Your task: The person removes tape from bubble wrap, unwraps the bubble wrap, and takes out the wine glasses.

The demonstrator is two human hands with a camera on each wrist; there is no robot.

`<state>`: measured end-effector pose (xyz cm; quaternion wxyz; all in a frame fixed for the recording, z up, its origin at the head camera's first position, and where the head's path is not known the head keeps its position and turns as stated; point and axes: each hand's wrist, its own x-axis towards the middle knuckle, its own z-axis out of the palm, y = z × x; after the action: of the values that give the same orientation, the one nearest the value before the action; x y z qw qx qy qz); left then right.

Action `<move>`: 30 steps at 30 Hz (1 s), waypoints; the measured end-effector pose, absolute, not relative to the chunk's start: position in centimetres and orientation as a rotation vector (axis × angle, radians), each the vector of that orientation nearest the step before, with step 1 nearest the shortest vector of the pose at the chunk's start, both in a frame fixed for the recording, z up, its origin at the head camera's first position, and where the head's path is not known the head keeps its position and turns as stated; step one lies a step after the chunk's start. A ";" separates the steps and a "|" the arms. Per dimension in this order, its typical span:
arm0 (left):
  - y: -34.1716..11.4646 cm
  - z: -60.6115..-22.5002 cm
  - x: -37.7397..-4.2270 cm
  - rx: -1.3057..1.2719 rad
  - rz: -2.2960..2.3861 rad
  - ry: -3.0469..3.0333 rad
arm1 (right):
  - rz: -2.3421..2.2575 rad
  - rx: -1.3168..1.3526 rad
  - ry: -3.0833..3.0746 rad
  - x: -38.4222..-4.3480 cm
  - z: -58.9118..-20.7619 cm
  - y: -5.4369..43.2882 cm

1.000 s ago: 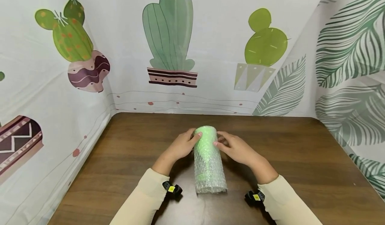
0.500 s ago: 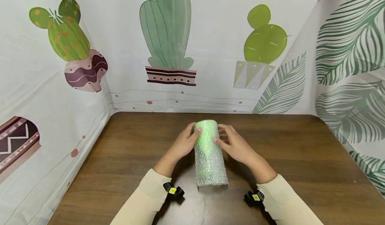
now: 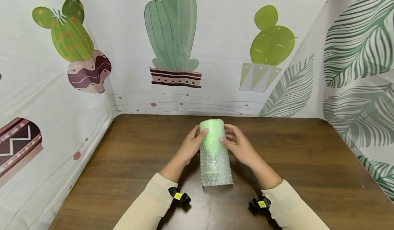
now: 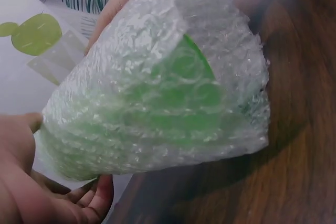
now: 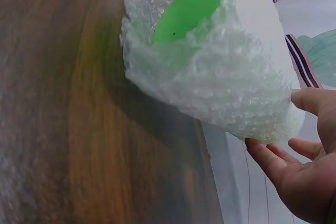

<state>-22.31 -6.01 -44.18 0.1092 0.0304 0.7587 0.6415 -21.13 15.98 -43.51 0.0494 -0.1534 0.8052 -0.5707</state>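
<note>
A roll of clear bubble wrap (image 3: 215, 151) surrounds a green object that I cannot identify. Its far end is between my two hands, and the near end points toward me above the table. My left hand (image 3: 191, 144) grips the far end's left side, thumb on top. On the opposite side my right hand (image 3: 241, 146) holds it with thumb and fingers. In the left wrist view, a green surface (image 4: 184, 95) shows through the bubble wrap. A rounded green face (image 5: 189, 11) is visible inside the wrap's loose end in the right wrist view.
The brown wooden table (image 3: 147, 141) lies beneath both arms. Behind and beside it hangs a white cloth (image 3: 221, 45) printed with cacti and leaves. A black wrist camera (image 3: 180, 196) sits on the left sleeve, and another black camera (image 3: 259, 204) on the right.
Both hands have moved the bubble-wrapped object a little away from me and upward in the head view. Its near end has shifted farther from the table's front. The grip looks the same.
</note>
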 end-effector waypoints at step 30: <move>-5.3 -44.0 -22.0 0.049 1.914 2.145 | -1.904 -0.329 2.531 -20.7 -42.9 15.2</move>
<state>-21.95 -5.34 -44.01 0.1328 0.0169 0.7393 0.6600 -20.68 15.17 -42.94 -0.0212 -0.1034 0.7947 -0.5977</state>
